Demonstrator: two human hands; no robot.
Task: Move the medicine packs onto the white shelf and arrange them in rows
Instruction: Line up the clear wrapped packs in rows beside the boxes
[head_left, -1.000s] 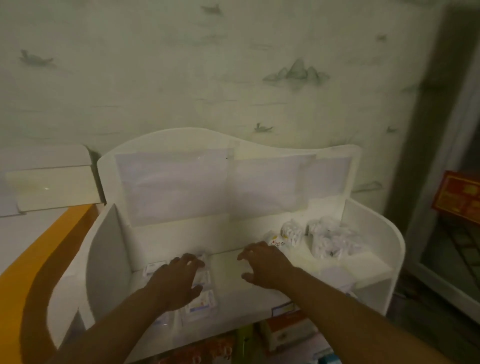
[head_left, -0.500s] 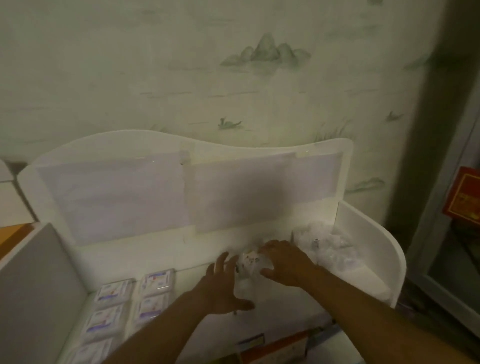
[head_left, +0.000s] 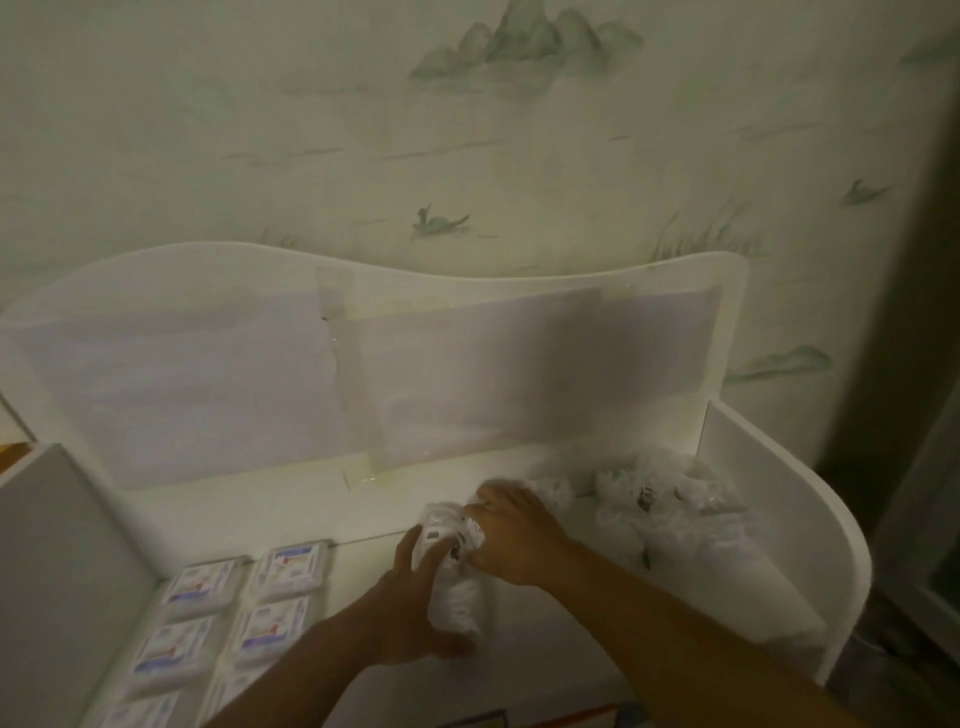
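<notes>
Both my hands are on a crinkly clear-wrapped medicine pack (head_left: 453, 587) in the middle of the white shelf (head_left: 363, 525). My left hand (head_left: 415, 608) cups its left side with fingers curled round it. My right hand (head_left: 511, 540) grips its top from the right. A loose heap of similar wrapped packs (head_left: 670, 509) lies in the shelf's right back corner. Several flat packs with blue and red labels (head_left: 249, 608) lie in two neat rows at the left front.
The shelf has a tall wavy back panel (head_left: 363, 364) with taped paper sheets, and raised side walls at left (head_left: 57, 571) and right (head_left: 769, 493). Patterned wallpaper rises behind. Orange boxes show below the shelf's front edge.
My view and both hands have shifted right, away from the flat rows. The hands have come together and taken hold of a wrapped pack near the heap.
</notes>
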